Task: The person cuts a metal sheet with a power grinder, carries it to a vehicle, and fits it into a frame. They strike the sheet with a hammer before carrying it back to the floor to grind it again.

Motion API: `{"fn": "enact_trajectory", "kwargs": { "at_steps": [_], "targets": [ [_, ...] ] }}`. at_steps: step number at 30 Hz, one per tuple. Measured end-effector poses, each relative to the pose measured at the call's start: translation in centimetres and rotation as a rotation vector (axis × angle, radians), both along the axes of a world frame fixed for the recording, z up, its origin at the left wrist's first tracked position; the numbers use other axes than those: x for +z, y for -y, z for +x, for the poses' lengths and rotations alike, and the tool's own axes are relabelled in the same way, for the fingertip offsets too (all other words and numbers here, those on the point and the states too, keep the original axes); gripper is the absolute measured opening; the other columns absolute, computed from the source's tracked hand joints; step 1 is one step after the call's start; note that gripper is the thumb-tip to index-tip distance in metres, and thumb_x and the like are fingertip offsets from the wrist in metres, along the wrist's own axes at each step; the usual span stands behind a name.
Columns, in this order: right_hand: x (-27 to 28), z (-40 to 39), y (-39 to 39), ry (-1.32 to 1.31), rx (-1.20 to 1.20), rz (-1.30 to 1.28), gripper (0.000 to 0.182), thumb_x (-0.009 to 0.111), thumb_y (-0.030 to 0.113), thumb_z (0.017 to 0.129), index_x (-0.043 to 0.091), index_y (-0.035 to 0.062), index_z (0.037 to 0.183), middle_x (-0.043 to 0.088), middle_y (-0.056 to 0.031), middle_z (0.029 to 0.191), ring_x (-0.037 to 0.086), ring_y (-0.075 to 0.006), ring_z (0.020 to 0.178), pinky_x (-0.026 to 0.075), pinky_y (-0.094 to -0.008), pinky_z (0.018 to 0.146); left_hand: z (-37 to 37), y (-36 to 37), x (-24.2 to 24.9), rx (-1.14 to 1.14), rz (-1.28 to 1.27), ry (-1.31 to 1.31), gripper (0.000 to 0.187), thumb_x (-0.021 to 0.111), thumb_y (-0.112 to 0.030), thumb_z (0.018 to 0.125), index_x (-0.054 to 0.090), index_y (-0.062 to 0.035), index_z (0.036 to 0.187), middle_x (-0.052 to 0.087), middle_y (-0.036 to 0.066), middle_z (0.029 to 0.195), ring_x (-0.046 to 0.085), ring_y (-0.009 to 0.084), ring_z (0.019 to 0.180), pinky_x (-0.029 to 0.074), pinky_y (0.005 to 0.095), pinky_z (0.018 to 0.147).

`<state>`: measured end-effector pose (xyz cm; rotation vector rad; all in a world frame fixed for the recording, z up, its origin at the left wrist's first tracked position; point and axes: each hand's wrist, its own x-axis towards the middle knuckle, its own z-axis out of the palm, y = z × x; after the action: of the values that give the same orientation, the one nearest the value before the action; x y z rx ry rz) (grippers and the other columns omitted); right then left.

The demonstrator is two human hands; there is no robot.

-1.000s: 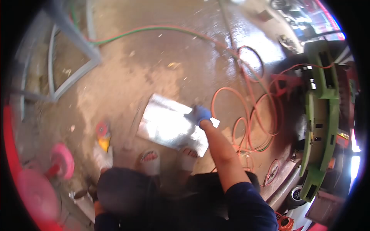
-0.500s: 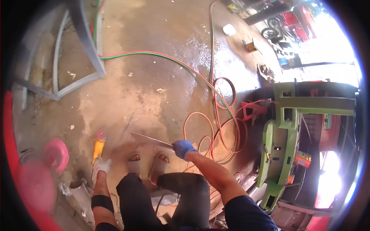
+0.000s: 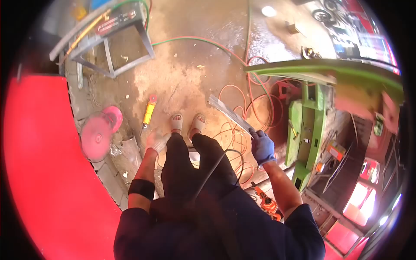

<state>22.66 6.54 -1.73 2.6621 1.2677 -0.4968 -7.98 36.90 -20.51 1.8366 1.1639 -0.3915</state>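
Right hand (image 3: 263, 148) has its fingers clamped on just one end of the sheet (image 3: 230, 113), so it could tip onto the hoses (image 3: 190, 38); left hand (image 3: 158, 143) too blurred to tell

The left hand (image 3: 157, 143) is blurring, leaving unclear whether its fingers are touching the yellow tool (image 3: 149, 113). The right hand (image 3: 263, 148) is hiding the near end of the metal sheet (image 3: 229, 113). The dark round border is cutting off the red panel (image 3: 47, 164), and the top edge is cropping 1 blue object (image 3: 99, 4). 1 black cable (image 3: 209, 174) is disappearing against the dark clothing (image 3: 216, 216). The small bench items (image 3: 117, 22) are appearing too indistinct to identify.
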Motion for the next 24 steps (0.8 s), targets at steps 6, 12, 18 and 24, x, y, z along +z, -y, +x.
{"fn": "enact_trajectory", "kwargs": {
  "at_steps": [6, 12, 18, 24],
  "targets": [
    [8.1, -6.6, 5.4, 0.049, -0.215, 0.274, 0.046, 0.067, 0.008, 0.087, 0.065, 0.0186, 0.131, 0.064, -0.0087, 0.098, 0.066, -0.0326, 0.088, 0.056, -0.0451, 0.074, 10.9, -1.7, 11.0, -0.424, -0.008, 0.091, 0.08, 0.071, -0.042, 0.086, 0.047, 0.0, 0.15, 0.058, 0.023, 0.144, 0.06, 0.034, 0.13, 0.047, 0.0398, 0.108],
    [10.9, -13.0, 9.3, 0.093, -0.556, 0.504, 0.035, 0.067, 0.011, 0.09, 0.069, 0.0165, 0.124, 0.063, -0.0109, 0.091, 0.065, -0.0337, 0.087, 0.054, -0.0455, 0.074, 17.9, 1.4, 13.3, -0.868, -0.007, 0.165, 0.073, 0.071, -0.041, 0.086, 0.054, 0.0, 0.144, 0.065, 0.023, 0.134, 0.065, 0.0324, 0.123, 0.051, 0.0392, 0.104],
    [8.8, -17.5, 15.0, 0.115, -0.862, 0.534, 0.029, 0.063, 0.014, 0.094, 0.069, 0.0183, 0.122, 0.065, -0.0125, 0.095, 0.066, -0.0362, 0.089, 0.053, -0.0476, 0.076, 23.3, 5.8, 16.4, -1.104, -0.054, 0.41, 0.068, 0.074, -0.037, 0.086, 0.057, -0.0002, 0.141, 0.069, 0.023, 0.126, 0.068, 0.0321, 0.116, 0.052, 0.0392, 0.101],
    [6.9, -21.4, 21.2, 0.088, -1.163, 0.485, 0.028, 0.062, 0.015, 0.094, 0.07, 0.0192, 0.12, 0.065, -0.013, 0.098, 0.065, -0.0373, 0.092, 0.053, -0.0487, 0.077, 27.6, 9.6, 16.3, -1.314, 0.059, 0.275, 0.07, 0.073, -0.038, 0.086, 0.056, -0.0008, 0.142, 0.063, 0.021, 0.138, 0.065, 0.0333, 0.121, 0.052, 0.041, 0.103]
  ]
}}
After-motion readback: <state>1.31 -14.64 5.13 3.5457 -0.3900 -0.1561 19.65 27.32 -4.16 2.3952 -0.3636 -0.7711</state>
